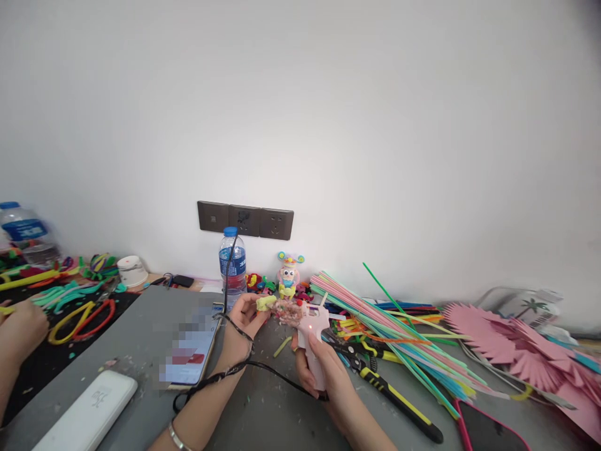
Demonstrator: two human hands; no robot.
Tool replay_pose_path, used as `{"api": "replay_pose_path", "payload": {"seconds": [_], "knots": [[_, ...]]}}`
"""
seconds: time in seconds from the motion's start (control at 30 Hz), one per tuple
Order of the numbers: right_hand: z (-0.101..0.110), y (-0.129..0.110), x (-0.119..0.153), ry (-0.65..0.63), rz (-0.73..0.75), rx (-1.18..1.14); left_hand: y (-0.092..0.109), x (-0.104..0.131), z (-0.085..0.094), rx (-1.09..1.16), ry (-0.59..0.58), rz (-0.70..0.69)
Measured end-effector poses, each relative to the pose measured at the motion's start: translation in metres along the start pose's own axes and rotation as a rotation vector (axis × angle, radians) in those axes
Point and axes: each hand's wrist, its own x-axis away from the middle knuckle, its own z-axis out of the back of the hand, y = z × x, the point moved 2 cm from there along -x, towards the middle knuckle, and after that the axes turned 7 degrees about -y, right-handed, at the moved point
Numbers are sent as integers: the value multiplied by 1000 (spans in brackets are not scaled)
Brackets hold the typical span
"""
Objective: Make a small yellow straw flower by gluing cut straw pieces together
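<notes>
The right hand (323,369) grips a glue gun (313,335); left-hand fingers (248,311) pinch a fuzzy craft (282,307) at its tip, above the tabletop (263,407). Hot glue could burn them; the cord (263,366) might snag the wrist.

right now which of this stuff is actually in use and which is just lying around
In use:
- pink glue gun in right hand
- fuzzy craft piece in left hand
- black cord across the left wrist

Lying about:
- water bottle
- phone
- pliers
- pipe cleaner bundle
- pink paper leaves
- white power bank
</notes>
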Motion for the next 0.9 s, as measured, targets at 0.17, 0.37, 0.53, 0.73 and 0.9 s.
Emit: {"api": "replay_pose_path", "payload": {"seconds": [0.17, 0.37, 0.53, 0.73, 0.9], "knots": [[0, -1, 0, 36, -16, -12, -3, 0, 3, -9, 0, 11], [1, 1, -3, 48, 9, -33, 2, 0, 4, -11, 16, -52], [4, 1, -2, 59, 10, -28, 6, 2, 3, -14, -3, -89], [5, 1, -2, 73, -1, -2, 9, 4, 3, -35, -16, -94], [7, 3, -4, 89, 9, 9, 3, -1, 5, -28, -1, -96]]}}
